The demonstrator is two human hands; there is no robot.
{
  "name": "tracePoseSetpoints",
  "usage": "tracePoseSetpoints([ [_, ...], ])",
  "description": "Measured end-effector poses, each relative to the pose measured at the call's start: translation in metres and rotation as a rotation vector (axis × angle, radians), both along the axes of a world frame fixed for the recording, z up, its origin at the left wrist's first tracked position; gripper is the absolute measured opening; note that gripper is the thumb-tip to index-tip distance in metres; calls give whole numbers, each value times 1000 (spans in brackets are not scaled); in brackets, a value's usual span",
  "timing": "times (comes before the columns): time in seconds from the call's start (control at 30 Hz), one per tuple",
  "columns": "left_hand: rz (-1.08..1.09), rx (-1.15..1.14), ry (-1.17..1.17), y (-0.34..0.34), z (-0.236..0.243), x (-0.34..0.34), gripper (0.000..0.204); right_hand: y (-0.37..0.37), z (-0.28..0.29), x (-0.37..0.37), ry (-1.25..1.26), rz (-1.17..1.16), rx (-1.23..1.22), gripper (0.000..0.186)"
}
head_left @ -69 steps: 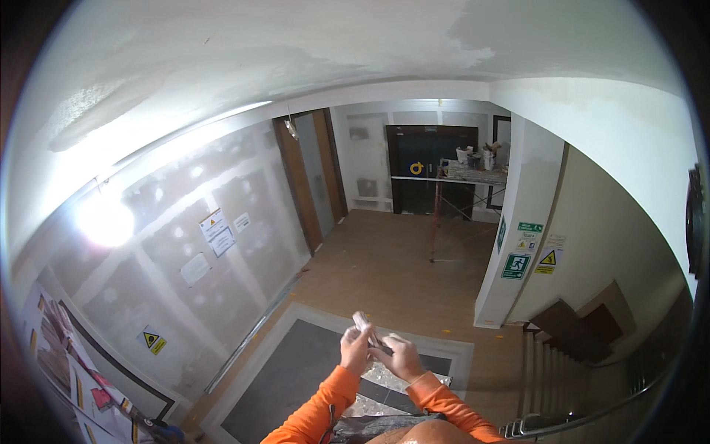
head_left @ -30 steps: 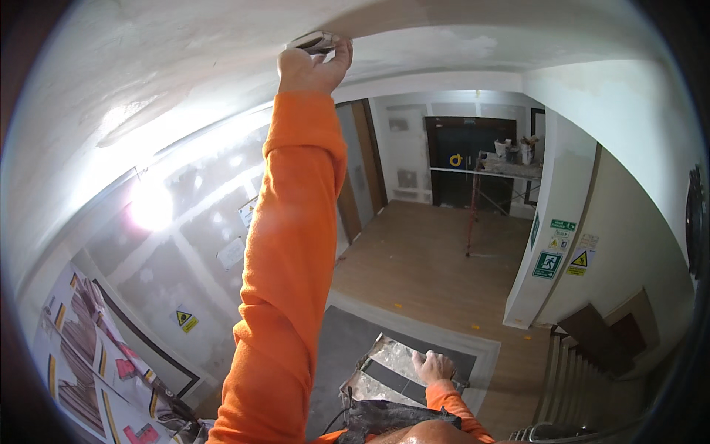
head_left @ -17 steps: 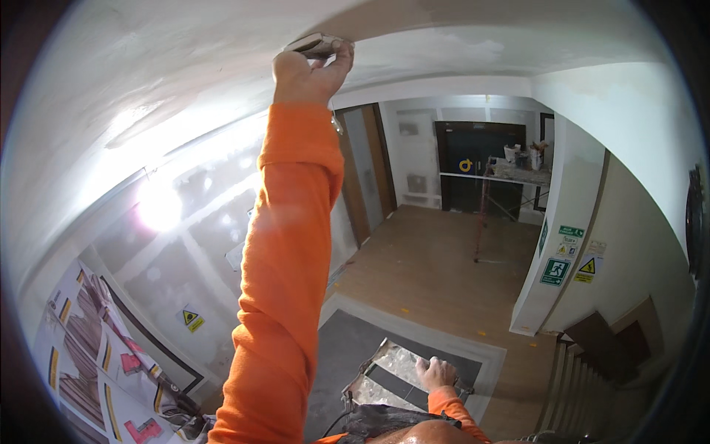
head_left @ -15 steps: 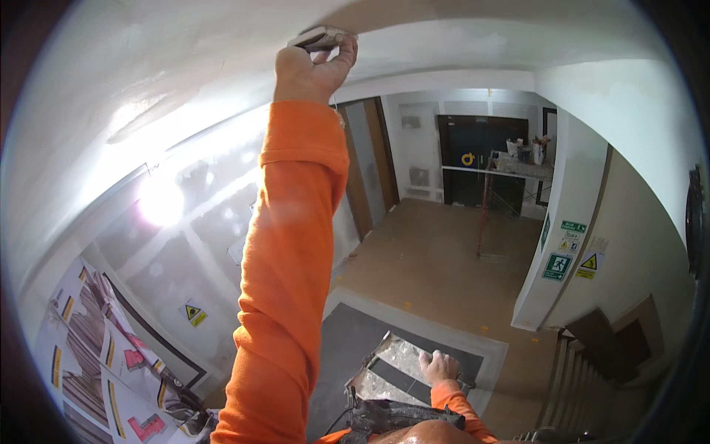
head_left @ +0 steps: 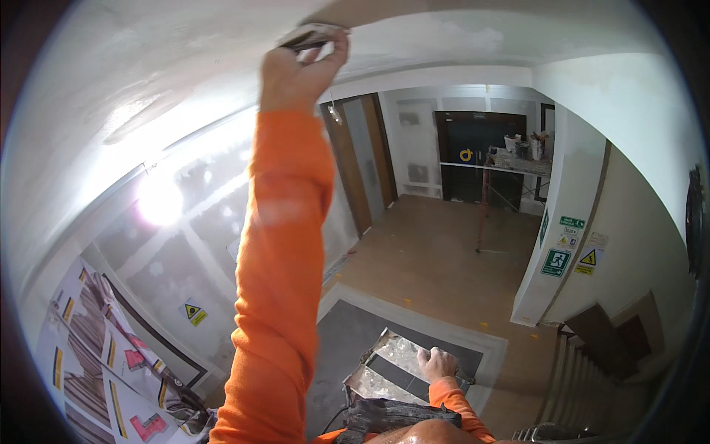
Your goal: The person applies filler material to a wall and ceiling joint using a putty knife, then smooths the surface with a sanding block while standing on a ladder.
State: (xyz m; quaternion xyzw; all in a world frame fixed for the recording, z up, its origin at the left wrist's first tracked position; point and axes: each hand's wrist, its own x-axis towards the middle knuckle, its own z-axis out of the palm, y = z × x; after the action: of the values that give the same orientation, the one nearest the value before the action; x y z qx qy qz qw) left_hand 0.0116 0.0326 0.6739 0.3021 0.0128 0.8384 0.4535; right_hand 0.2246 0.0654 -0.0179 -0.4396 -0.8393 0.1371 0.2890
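Overhead, my left hand (head_left: 299,74) is closed around a sanding block (head_left: 314,35), a flat pale pad with a dark edge. Its face lies against the whitish, patchy ceiling (head_left: 414,41). Lower down, my right hand (head_left: 439,365) is curled at the far right edge of a plaster-spattered platform (head_left: 403,349), apparently gripping its rail; the fingers' undersides are hidden. Dark gaps show between the platform's pale boards. Orange sleeves cover both arms.
A bright lamp (head_left: 160,201) glares by the patched left wall. Printed sheeting (head_left: 103,355) hangs at lower left. Far off, a scaffold (head_left: 484,207) carries buckets (head_left: 512,143) before a dark door (head_left: 462,133). A pillar with signs (head_left: 555,222) and leaning boards (head_left: 603,340) stand at right.
My left hand and the sanding block have slid a little to the left along the ceiling, and the forearm has shifted with them. My right hand keeps its place on the platform.
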Motion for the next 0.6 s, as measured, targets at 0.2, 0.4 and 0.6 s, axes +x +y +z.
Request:
tracePoseSetpoints([
  [0.2, 107, 54, 78, -26, -2, 11, 43, -9, 6, 0, 3, 32, -45, 53],
  [0.4, 74, 4, -38, -21, -2, 16, 45, -2, 2, -2, 11, 36, -29, 52],
  [0.6, 28, 55, 119, -35, -5, 13, 42, -7, 6, 2, -3, -5, -31, 52],
])
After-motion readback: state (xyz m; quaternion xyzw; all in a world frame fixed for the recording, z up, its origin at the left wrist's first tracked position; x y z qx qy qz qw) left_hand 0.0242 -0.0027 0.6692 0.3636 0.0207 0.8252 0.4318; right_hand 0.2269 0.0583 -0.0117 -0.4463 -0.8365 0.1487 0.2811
